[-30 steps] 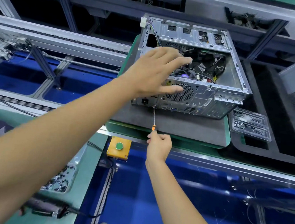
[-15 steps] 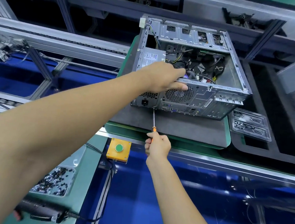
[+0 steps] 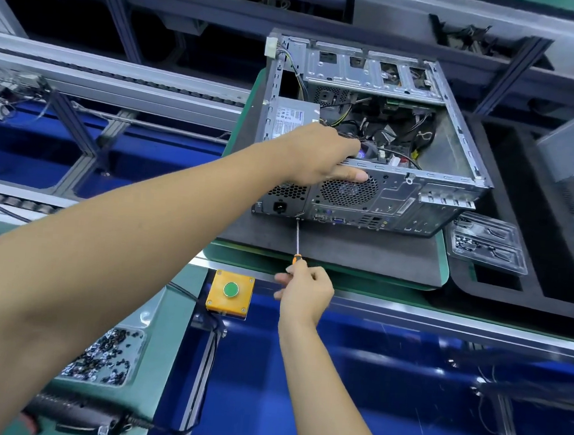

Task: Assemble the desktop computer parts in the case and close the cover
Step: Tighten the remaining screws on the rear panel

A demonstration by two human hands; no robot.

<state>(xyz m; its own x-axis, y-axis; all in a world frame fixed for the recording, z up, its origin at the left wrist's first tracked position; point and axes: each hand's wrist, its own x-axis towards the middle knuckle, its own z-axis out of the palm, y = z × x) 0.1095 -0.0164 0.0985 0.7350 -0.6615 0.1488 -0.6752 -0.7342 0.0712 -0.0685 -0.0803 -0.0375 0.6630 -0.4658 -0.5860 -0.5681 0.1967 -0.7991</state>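
Having come down from hovering open, the left hand is now gripping the rear top edge of the computer case, fingers curled over it, bracing it while the right hand is pinching the screwdriver, tip at the rear panel just beyond its fingers.

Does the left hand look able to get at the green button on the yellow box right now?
Probably not at once: the left hand grips the computer case rim. The green button itself sits uncovered below.
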